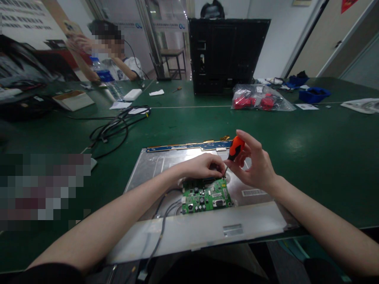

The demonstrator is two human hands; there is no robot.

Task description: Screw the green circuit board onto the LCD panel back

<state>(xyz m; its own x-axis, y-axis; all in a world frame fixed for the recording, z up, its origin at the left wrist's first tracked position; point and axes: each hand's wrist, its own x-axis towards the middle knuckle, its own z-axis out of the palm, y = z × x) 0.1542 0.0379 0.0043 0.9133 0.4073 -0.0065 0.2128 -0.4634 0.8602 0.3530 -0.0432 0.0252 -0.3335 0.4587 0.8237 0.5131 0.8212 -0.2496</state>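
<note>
A screwdriver (237, 147) with an orange and black handle is held in my right hand (257, 163), tilted, its shaft pointing down at the top right corner of a green circuit board (204, 196). Close to the screwdriver's tip, my left hand (205, 165) has its fingers curled together at the board's upper edge; whether they pinch anything is hidden. The board lies on the metal back of a display panel (254, 215), with a thin blue circuit strip (189, 146) along its far edge. Dark cables (162, 228) run from the board's left side.
Coiled black cables (118, 124) lie to the left. Beyond the panel stand a black monitor (227, 55) and a clear bag with red items (260, 98). A water bottle (108, 81) leans at the far left, near a person (127, 67) with raised arms. Blue trays (314, 94) sit far right.
</note>
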